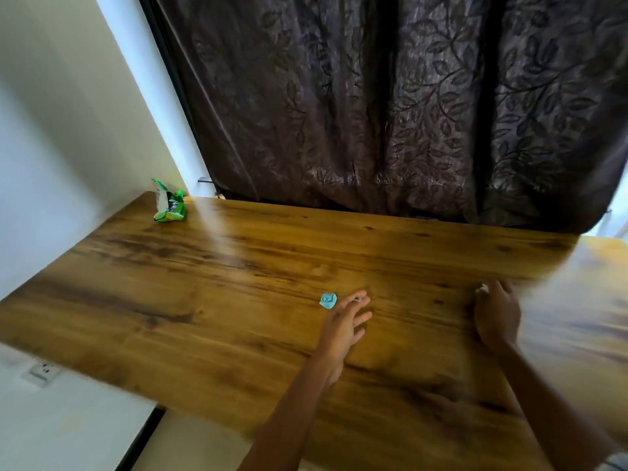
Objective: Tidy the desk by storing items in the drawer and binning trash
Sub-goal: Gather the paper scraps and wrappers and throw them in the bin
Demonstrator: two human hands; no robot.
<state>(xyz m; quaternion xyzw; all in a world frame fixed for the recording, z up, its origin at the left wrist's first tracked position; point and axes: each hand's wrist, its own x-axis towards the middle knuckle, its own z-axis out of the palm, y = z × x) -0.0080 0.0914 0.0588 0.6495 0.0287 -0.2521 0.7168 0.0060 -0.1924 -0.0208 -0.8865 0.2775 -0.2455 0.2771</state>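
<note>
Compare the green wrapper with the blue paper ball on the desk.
The green wrapper is larger and stands partly upright, its silver lining showing; the blue paper ball is smaller and crumpled into a tight wad lying low. The wrapper sits at the far left corner of the desk, away from both hands; the ball lies just beside the left hand. Both rest on the desktop and look like trash.

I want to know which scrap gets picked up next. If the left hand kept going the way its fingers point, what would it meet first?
Probably nothing but desk: the left hand points up-right, and the blue wad lies just left of that line. Depth is unclear.
</note>
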